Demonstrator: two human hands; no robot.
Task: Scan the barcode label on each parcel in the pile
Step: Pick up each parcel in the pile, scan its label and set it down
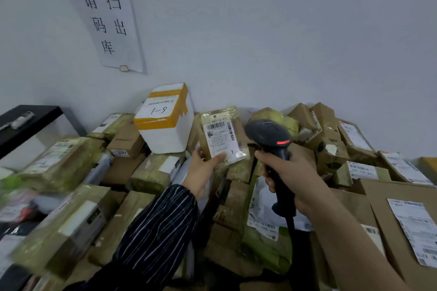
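Black scanner (269, 136) beside upright parcel (221, 136)

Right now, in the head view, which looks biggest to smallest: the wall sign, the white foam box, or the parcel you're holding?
1. wall sign
2. white foam box
3. parcel, held in the left hand
The sign hangs farthest back yet looks biggest, so that seems sure.

Small parcel (223, 134), tape-wrapped, held upright just right of the white foam box (165, 123), its white barcode label (218, 146) facing the camera; black scanner (268, 136), red light lit, further right; parcel pile (78, 217) around the box
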